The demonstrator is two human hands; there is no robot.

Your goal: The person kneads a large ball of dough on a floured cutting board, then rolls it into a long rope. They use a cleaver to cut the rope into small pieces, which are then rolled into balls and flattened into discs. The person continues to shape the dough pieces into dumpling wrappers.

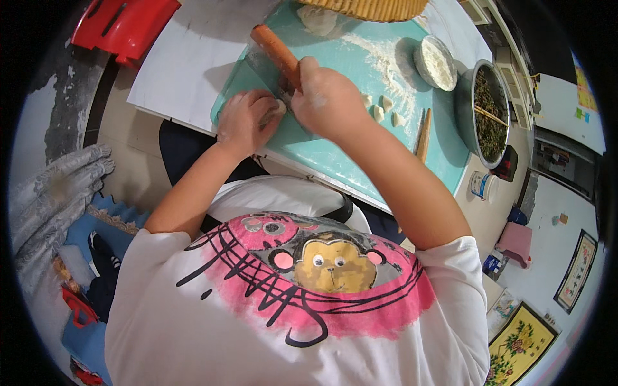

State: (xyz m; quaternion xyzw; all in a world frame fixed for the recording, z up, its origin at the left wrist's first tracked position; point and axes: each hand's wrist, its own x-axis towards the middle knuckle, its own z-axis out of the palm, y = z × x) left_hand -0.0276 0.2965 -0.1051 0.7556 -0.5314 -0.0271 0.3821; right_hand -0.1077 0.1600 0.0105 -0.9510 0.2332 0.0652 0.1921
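My right hand grips a thick brown wooden handle, which sticks out beyond the fist toward the far left. Its lower end is hidden by the fist, and a shiny flat surface below may be a blade. Just left of it, my left hand rests low over the teal mat, fingers curled on a pale lump of dough, mostly covered. Both hands are dusted with flour. Several small dough pieces lie on the mat to the right of my right hand, beside a tapered wooden rolling pin.
A bowl of flour stands at the mat's right, near scattered flour. Beyond it, a large metal bowl holds chopped greens and chopsticks. A larger dough mass sits under a woven tray. A red plastic chair is at far left.
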